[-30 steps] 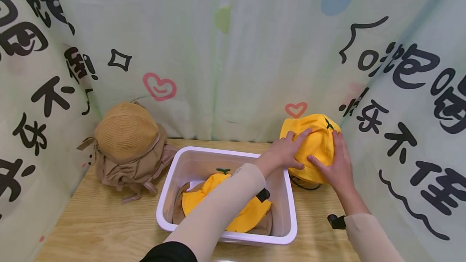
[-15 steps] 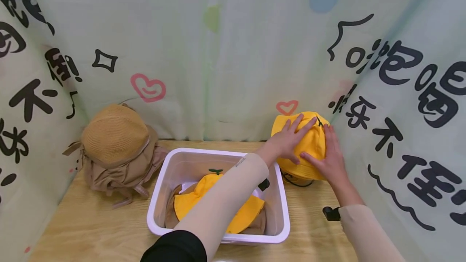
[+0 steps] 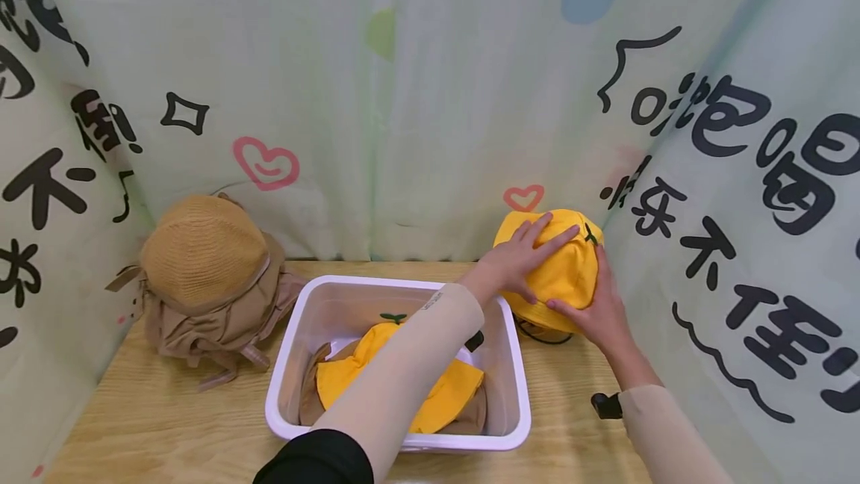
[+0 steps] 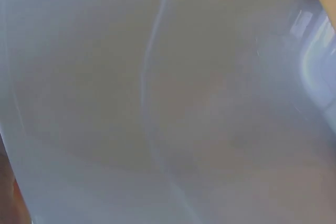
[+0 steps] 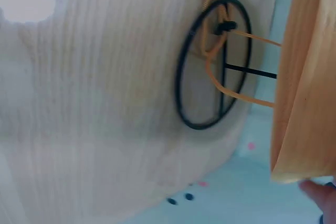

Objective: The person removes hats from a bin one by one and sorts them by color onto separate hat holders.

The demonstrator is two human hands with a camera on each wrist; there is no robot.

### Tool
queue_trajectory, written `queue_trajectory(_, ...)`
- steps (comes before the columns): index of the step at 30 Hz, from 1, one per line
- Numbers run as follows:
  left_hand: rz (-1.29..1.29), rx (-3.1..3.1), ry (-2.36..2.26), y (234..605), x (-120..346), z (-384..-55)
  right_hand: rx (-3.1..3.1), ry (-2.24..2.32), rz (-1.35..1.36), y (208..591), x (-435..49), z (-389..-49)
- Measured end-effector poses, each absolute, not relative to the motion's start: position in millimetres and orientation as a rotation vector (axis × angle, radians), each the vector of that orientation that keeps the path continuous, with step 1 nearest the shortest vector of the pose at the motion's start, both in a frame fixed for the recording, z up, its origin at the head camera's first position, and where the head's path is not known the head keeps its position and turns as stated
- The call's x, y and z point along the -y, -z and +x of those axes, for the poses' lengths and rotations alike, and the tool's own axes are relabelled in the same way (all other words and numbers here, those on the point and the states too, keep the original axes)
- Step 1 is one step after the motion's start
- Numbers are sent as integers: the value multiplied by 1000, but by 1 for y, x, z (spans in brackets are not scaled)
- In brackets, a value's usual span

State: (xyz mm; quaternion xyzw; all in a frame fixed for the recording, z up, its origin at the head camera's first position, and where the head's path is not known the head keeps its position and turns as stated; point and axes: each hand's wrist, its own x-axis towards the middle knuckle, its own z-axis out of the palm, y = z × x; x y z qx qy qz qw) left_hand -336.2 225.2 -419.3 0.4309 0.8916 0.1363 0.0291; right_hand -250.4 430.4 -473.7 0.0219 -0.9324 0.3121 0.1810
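A yellow bucket hat [image 3: 571,275] with a small green sprout sits on a black wire stand [image 5: 181,72], beside the bin on the right. My left hand [image 3: 513,260] reaches across the bin, its fingers spread over the hat's crown and its thumb lower on the front. My right hand [image 3: 598,312] rests along the hat's right side, thumb on the near face, other fingers partly hidden behind the edge. In the right wrist view, the brim [image 5: 310,87] and an orange cord [image 5: 236,95] hang by the stand's ring. The left wrist view mostly shows the bin wall [image 4: 142,103].
A white plastic bin [image 3: 527,409] holds another yellow hat [image 3: 463,387] over brown fabric [image 3: 473,417]. Back left on the wooden table [image 3: 168,424] stands a straw-crowned hat [image 3: 204,252] with brown cloth and ribbons. Printed curtains [image 3: 437,133] enclose the table's back and sides.
The head view has turned slightly right, so everything sits further left. My left hand has shifted a little on the crown; my right fingers have slid lower and further behind the hat.
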Motion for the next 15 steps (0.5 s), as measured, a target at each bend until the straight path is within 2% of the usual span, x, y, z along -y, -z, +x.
queue_trajectory(6,1410,-2721,-434,416,-232,-339,2577,-751,154,462,-431,-258)
queue_trajectory(15,1332,-2697,-466,413,-234,-348,2728,-775,10,453,-427,-264)
